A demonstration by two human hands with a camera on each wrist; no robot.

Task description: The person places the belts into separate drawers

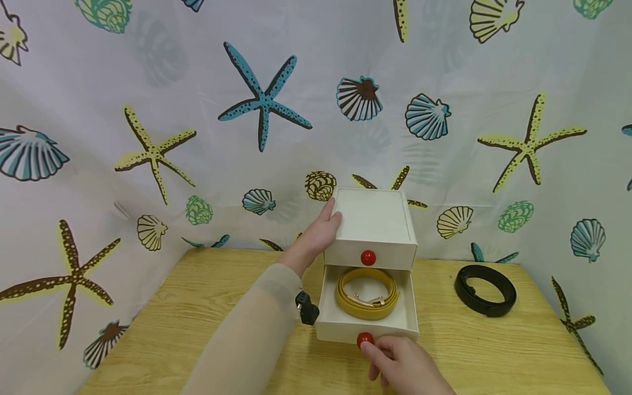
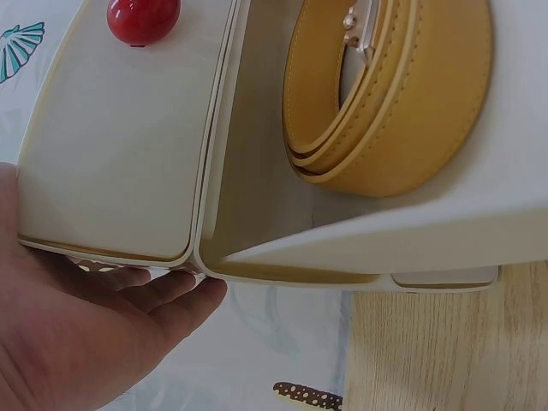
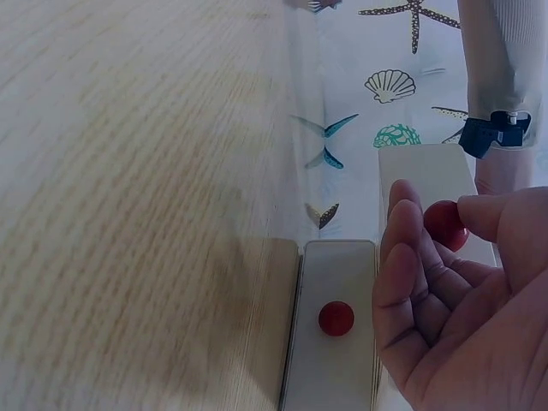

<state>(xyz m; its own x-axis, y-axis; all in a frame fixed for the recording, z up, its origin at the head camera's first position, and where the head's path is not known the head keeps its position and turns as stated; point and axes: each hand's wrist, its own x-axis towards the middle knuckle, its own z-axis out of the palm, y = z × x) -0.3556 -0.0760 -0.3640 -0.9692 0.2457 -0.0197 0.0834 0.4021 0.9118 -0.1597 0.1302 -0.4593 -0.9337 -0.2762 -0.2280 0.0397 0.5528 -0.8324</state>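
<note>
A small white two-drawer cabinet (image 1: 373, 215) has its lower drawer (image 1: 340, 329) pulled out. Coiled inside that drawer lies a yellow-tan belt (image 1: 367, 311) with a metal buckle. My right hand (image 1: 406, 363) pinches the red knob (image 1: 365, 339) of the lower drawer; in the right wrist view, the thumb touches the red knob (image 3: 446, 224). My left hand (image 1: 320, 235) rests against the cabinet's left side near the top. In the left wrist view, the left hand's fingers (image 2: 184, 308) lie extended along the side wall. The upper drawer, with its red knob (image 1: 367, 258), is closed.
A coiled black belt (image 1: 485, 291) lies on the wooden table (image 1: 222, 307) to the right of the cabinet. Behind stands a white curtain (image 1: 316, 159) printed with starfish and shells. A small black device (image 1: 307, 308) is on the left wrist.
</note>
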